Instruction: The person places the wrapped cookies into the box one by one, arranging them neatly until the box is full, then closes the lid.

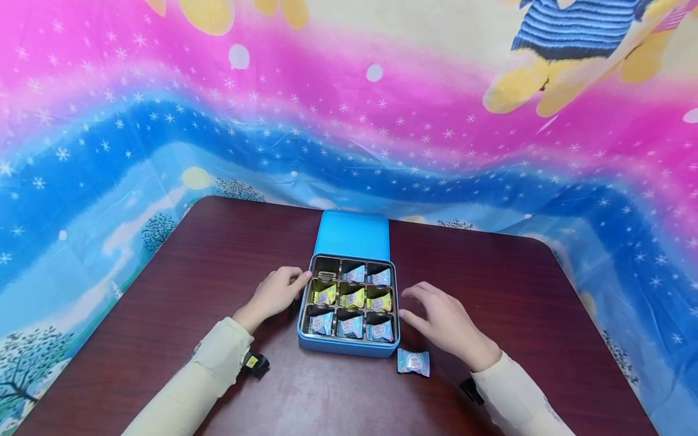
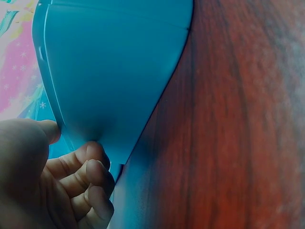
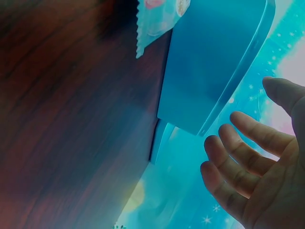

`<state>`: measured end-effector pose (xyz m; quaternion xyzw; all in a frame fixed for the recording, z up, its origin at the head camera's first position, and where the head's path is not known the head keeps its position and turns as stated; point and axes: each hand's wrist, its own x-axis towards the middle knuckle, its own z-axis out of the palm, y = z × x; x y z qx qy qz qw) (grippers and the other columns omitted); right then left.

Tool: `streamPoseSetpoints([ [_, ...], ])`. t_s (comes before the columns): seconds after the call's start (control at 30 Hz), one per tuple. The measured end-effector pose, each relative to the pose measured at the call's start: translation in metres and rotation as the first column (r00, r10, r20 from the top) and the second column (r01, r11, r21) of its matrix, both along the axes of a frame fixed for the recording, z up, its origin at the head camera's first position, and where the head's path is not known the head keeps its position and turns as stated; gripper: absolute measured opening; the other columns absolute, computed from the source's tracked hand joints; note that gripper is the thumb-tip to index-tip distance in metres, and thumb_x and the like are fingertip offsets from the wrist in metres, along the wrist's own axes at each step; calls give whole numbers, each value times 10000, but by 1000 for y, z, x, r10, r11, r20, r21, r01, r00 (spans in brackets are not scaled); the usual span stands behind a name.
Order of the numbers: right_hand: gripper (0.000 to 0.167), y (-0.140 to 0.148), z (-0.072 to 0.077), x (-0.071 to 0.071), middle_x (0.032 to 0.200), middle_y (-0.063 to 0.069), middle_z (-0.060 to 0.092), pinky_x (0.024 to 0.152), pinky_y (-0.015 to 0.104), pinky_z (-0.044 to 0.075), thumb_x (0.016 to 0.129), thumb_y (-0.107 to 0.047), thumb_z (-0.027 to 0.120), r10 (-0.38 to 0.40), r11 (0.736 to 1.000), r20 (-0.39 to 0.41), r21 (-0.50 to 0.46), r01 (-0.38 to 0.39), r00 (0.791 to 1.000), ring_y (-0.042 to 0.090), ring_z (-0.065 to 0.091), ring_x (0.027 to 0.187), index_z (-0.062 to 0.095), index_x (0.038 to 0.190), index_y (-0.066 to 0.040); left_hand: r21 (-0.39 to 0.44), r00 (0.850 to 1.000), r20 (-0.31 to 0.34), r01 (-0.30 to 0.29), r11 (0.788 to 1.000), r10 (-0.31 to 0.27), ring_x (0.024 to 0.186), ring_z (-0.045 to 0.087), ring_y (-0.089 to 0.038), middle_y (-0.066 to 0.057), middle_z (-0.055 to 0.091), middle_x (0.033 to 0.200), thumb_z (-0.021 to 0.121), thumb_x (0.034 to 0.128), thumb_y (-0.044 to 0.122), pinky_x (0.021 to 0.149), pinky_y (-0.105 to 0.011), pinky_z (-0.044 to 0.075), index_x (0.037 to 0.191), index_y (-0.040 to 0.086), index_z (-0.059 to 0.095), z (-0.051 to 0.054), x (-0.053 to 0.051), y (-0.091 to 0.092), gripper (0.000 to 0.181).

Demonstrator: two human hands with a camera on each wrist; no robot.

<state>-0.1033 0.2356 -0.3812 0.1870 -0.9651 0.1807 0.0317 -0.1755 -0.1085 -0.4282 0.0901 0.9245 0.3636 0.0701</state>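
A blue tin [image 1: 349, 349] with a divided tray stands on the table, its lid [image 1: 353, 235] tipped back behind it. Three yellow wrapped candies [image 1: 354, 298] fill the middle row, and three blue ones [image 1: 349, 326] the front row. Two blue candies [image 1: 355, 274] sit in the back row, whose left compartment shows bare plastic. My left hand [image 1: 278, 292] touches the tin's left side, thumb at the rim and fingers loosely bent. My right hand [image 1: 444, 318] hovers beside the right side, fingers spread, holding nothing. One blue wrapped candy [image 1: 414, 362] lies on the table near the tin's front right corner.
The dark red wooden table [image 1: 218, 260] has rounded far corners. A colourful printed cloth [image 1: 338, 121] hangs behind and around it. Dark straps with small devices [image 1: 256, 364] are on the wrists.
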Motion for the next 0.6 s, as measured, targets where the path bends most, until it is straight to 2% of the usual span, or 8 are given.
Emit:
streamPoseSetpoints([
  [0.6, 333, 9, -6, 9, 1140, -32, 685, 785, 381, 561, 917, -357, 744, -12, 999, -20, 37, 13, 1000, 165, 687, 970, 706, 1180, -157, 2, 1000, 3, 5, 1000, -5, 554, 527, -154, 9, 610, 629, 462, 1054, 475, 546, -311, 388, 772, 149, 600, -1, 0, 0, 453],
])
